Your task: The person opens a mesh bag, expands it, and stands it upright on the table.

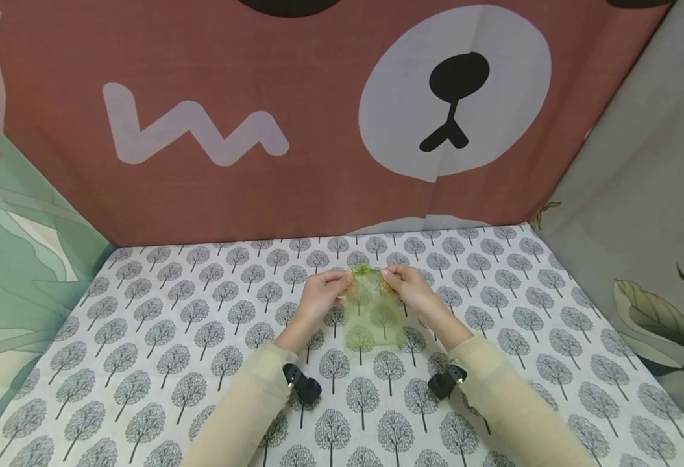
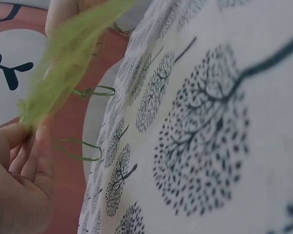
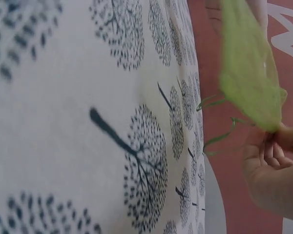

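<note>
A sheer green drawstring pouch (image 1: 374, 321) hangs between both hands over the table, its gathered top edge uppermost. My left hand (image 1: 322, 295) pinches its upper left corner between thumb and fingers. At the upper right corner, my right hand (image 1: 415, 292) pinches the cloth in the same way. Thin green ribbon loops (image 2: 83, 148) dangle beside the pouch in the left wrist view, and the green mesh (image 3: 249, 73) stretches up from the fingers in the right wrist view. The tree print shows through the fabric.
A white tablecloth (image 1: 196, 363) printed with dark trees covers the table. Behind it hangs a reddish-brown cloth (image 1: 318, 188) with a bear's muzzle on it. Patterned curtains (image 1: 657, 214) close off the sides. Each wrist wears a small black camera (image 1: 304, 384).
</note>
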`<state>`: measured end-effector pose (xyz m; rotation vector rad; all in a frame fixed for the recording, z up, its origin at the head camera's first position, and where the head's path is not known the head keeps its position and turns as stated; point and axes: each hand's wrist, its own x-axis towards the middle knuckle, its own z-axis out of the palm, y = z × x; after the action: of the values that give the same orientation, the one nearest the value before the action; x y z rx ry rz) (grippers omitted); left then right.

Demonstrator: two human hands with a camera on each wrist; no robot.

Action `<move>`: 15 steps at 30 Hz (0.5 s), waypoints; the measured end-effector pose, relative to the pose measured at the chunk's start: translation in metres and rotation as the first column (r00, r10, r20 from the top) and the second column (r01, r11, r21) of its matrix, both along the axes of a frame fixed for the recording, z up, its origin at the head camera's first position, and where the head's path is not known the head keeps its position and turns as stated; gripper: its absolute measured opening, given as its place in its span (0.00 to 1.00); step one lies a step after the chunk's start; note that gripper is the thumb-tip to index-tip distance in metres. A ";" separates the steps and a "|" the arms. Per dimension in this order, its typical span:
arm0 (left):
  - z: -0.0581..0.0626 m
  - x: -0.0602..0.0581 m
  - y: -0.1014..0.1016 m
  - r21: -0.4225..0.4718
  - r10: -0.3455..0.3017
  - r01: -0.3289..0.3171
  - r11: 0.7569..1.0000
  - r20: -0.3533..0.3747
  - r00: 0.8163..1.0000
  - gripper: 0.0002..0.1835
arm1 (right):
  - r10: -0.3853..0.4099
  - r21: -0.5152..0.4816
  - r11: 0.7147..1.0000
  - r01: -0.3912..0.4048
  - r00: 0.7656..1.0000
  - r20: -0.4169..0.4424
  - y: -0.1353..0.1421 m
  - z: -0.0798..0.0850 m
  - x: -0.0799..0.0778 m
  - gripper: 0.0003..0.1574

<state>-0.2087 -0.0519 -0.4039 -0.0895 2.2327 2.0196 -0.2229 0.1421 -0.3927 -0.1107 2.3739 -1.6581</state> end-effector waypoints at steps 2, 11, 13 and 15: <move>0.000 0.000 0.000 -0.005 0.001 -0.002 1.000 -0.023 1.000 0.14 | 0.002 -0.002 1.000 -0.002 1.000 -0.008 0.000 0.000 0.000 0.20; 0.001 0.000 -0.001 -0.095 -0.053 0.044 0.994 -0.093 0.994 0.14 | -0.013 0.038 0.999 0.013 1.000 0.000 -0.002 0.003 0.001 0.24; 0.001 0.001 -0.001 -0.119 -0.063 0.051 0.992 -0.099 0.993 0.14 | -0.026 0.049 0.998 0.025 1.000 0.005 -0.003 0.004 0.001 0.25; 0.001 0.001 -0.001 -0.137 -0.071 0.056 0.989 -0.108 0.992 0.14 | -0.028 0.056 0.998 0.027 1.000 0.006 -0.003 0.004 0.001 0.24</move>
<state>-0.2074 -0.0528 -0.4029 0.0835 2.4051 1.8858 -0.2215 0.1387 -0.3885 -0.0626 2.4247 -1.6002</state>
